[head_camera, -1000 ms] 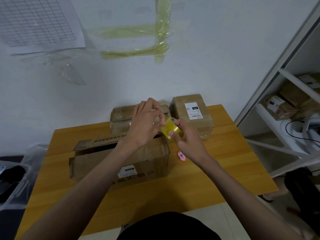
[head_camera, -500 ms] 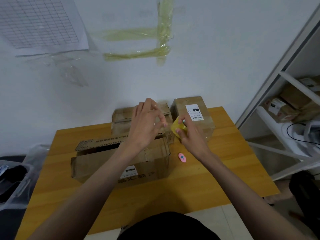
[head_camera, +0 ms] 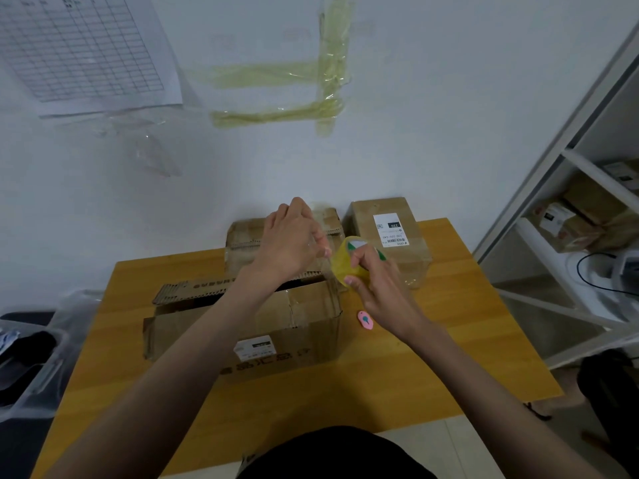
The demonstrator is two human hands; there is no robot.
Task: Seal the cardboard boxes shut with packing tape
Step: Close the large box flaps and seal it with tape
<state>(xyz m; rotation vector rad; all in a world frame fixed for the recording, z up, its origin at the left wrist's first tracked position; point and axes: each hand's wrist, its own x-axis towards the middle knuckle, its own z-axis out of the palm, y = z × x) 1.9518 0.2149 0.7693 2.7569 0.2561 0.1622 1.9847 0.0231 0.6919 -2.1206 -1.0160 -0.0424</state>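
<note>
Presently the right hand holds the yellowish roll of clear packing tape, its grip curled round the rim with fingers through the core, apparently to steady it for unrolling. The left hand, at nine o'clock of the roll, pinches what looks like the free tape end; the strip itself is barely discernible. Both hover above the large brown cardboard box at the centre of the wooden table, whose flaps stand unsealed. A small pink oval cutter lies at three o'clock of that box, presumably for severing the strip.
</note>
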